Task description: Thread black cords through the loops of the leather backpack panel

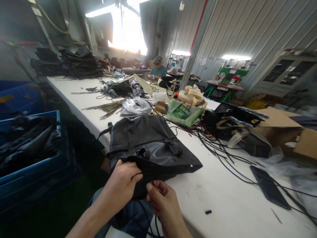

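Observation:
A black leather bag (148,145) lies on the white table (223,198), its near edge hanging over the table's front. My left hand (122,185) grips that near edge, fingers curled round it. My right hand (160,198) is just beside it, fingers pinched on the same edge of the bag and on a thin black cord (148,218) that runs down toward my lap.
Black cords (223,155) trail across the table to the right, past a flat black piece (268,188). Behind the bag stand a green packet (184,114), plastic bags and cardboard (279,125). A blue crate (32,158) of black material sits left. Another person (158,69) works far back.

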{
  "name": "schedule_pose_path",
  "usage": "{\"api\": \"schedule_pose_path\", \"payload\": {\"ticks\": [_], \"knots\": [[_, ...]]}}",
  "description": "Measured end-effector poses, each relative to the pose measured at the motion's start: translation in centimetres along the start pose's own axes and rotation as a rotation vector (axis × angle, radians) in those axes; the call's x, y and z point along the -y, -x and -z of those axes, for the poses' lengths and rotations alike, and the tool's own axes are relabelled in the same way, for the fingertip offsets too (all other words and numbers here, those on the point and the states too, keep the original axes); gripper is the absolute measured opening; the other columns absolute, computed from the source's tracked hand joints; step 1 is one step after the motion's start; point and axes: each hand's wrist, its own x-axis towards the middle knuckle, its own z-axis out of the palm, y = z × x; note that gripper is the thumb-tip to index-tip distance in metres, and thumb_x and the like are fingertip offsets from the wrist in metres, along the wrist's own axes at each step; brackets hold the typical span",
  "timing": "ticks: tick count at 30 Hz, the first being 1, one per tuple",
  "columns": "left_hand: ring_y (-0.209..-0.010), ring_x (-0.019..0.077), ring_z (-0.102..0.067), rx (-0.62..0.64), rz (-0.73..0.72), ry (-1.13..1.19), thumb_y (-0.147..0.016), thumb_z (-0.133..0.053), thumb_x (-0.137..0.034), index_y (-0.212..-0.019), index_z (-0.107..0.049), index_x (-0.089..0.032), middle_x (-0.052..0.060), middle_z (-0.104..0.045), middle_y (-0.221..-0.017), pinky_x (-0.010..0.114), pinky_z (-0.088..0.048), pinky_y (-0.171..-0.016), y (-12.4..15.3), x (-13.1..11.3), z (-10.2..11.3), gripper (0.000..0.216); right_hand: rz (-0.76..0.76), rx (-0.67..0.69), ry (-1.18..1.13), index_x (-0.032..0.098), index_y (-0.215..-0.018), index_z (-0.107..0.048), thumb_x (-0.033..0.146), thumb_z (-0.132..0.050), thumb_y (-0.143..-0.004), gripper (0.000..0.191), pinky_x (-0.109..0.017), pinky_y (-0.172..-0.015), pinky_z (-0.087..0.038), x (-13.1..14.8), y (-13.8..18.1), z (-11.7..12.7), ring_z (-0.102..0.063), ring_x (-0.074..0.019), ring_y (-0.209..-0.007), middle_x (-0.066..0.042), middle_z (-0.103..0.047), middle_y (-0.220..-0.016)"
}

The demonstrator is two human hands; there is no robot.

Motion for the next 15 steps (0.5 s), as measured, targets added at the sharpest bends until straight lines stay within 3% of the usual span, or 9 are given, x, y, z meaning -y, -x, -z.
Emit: {"api": "schedule_pose_path", "payload": {"ticks": [9,15], "knots": [[-0.09,0.022,-0.07,0.032,0.015,0.036,-0.102,-0.062,-0.015,-0.079,-0.077,-0.023,0.0,-0.077,-0.09,0.043,-0.034,-0.094,-0.2,-0.2,0.5,0.029,0.007,-0.062,-0.023,0.017,-0.086,-0.066,0.06,-0.087,-0.076,0.049,-0.021,-0.038,-0.019,-0.2,0.2,-1.8,-0.027,-0.0038,-0.039,0.003,-0.06,-0.056],[-0.094,0.0215,-0.072,0.009,0.0,0.061,-0.101,-0.064,-0.016,-0.087,-0.082,-0.027,-0.002,-0.081,-0.095,0.042,-0.035,-0.098,0.2,0.3,0.2,0.025,0.028,-0.086,0.019,0.017,-0.081,-0.067,0.056,-0.086,-0.077,0.043,-0.022,-0.039,-0.02,0.3,0.0,-2.6,-0.029,-0.005,-0.04,0.002,-0.062,-0.055]]}}
